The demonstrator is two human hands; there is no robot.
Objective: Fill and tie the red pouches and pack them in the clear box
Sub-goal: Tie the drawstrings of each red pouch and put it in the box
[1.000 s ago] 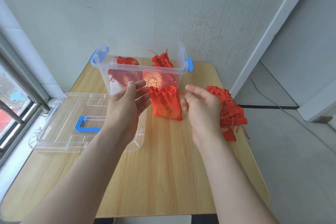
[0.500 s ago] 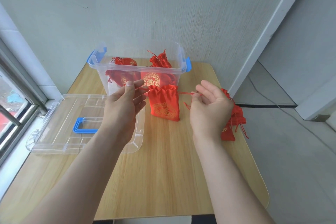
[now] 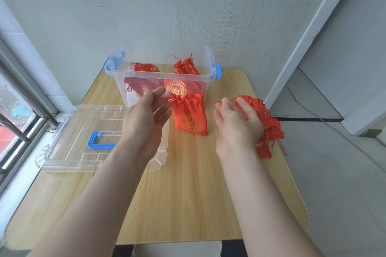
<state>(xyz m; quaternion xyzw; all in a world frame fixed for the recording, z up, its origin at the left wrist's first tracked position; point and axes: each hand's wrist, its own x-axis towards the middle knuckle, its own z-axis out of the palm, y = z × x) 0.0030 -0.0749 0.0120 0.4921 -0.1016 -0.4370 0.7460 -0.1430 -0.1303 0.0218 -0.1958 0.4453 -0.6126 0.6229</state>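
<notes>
Though half-open, hands (image 3: 146,119) (image 3: 236,125) on pouch (image 3: 190,117) drawstrings (image 3: 213,101).

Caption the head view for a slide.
Left hand and right hand pinch the drawstrings of a red pouch before the clear box.

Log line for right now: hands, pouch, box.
left hand: pinches drawstring | right hand: pinches drawstring | pouch: gathered, between hands | clear box: lid off, packed pouches inside

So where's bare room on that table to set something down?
The near half of the light wooden table, in front of the clear plastic lid, is bare. The far half is crowded: clear plastic box, shiny red pouch strung between left hand and right hand, red pouch heap at right.
</notes>
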